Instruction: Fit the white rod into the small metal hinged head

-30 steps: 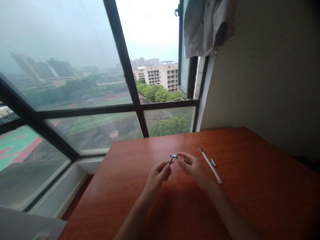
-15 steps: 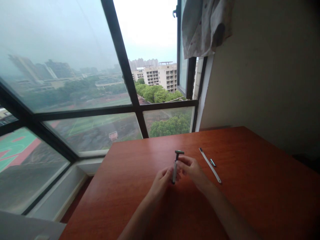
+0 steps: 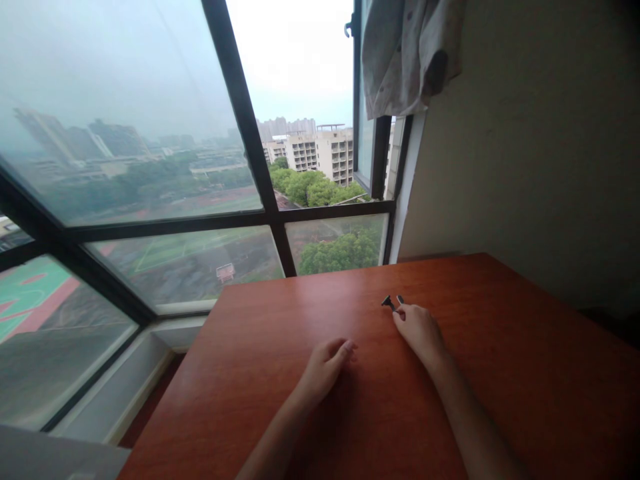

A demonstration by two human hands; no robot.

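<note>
My right hand is closed around the handle of a razor, whose dark T-shaped head points away from me, low over the table. Just beside that head, the dark tip of a thin pale stick peeks out beyond my fingers. The rest of the stick is hidden behind my right hand. My left hand hovers over the table near its middle, loosely curled with the thumb and fingers a little apart. Nothing shows in it.
The reddish-brown wooden table spreads beneath both hands. Beyond its far edge stand dark-framed windows, one pane swung open. A pale cloth garment hangs at the upper right, by a bare wall.
My right hand has carried the razor away from my left hand, to the right and down toward the stick. My left hand has let go of the razor and stays about where it was.
</note>
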